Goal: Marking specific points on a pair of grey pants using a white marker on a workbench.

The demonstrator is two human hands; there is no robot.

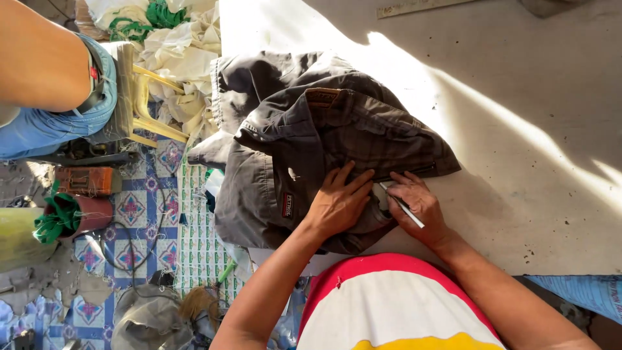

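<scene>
While sunlight is falling across the pale surface [531, 194], two hands are working on dark folded trousers [311, 149].

Far left on the floor, a reddish pot [91, 214] is holding green cloth [57, 219]. At the near edge of the surface the trousers are lying bunched; the left hand [338, 202] is pressing flat on them, fingers spread open, while the right hand [418, 206] is lying just beside it, fingers closing around a slim white marking stick [403, 205] angled over the fabric.
</scene>
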